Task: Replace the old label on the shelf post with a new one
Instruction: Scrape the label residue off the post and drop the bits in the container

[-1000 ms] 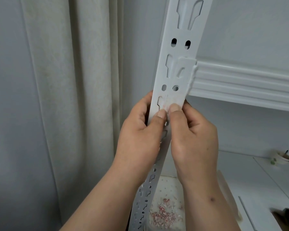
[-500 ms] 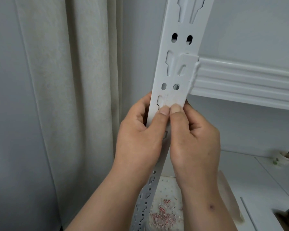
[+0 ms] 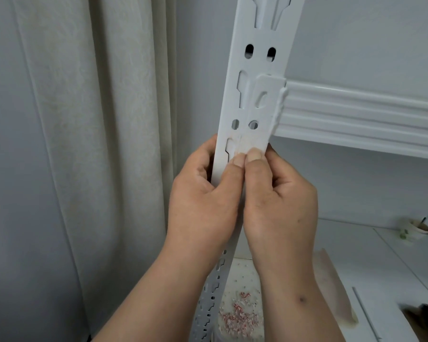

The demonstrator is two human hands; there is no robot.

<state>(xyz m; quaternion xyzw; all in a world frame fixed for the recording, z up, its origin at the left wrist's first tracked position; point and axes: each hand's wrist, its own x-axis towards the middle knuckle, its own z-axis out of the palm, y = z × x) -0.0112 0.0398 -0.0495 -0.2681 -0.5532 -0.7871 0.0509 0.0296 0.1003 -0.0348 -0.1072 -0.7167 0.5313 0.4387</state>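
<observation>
Hands come first: left hand (image 3: 203, 201) wraps the edge of the shelf post (image 3: 255, 95), thumb on its front face; right hand (image 3: 279, 201) does the same from the other side. Each grip is closed on the post, thumb tips side by side, pressing at the lower edge of the old label (image 3: 248, 146). That label is a pale, worn patch stuck flat on the post just below the two round holes. It looks thin, papery and likely to tear, so lifting a corner with a nail seems the best hold. Behind the post runs the shelf beam (image 3: 356, 117); farther off, a curtain (image 3: 97, 119).
</observation>
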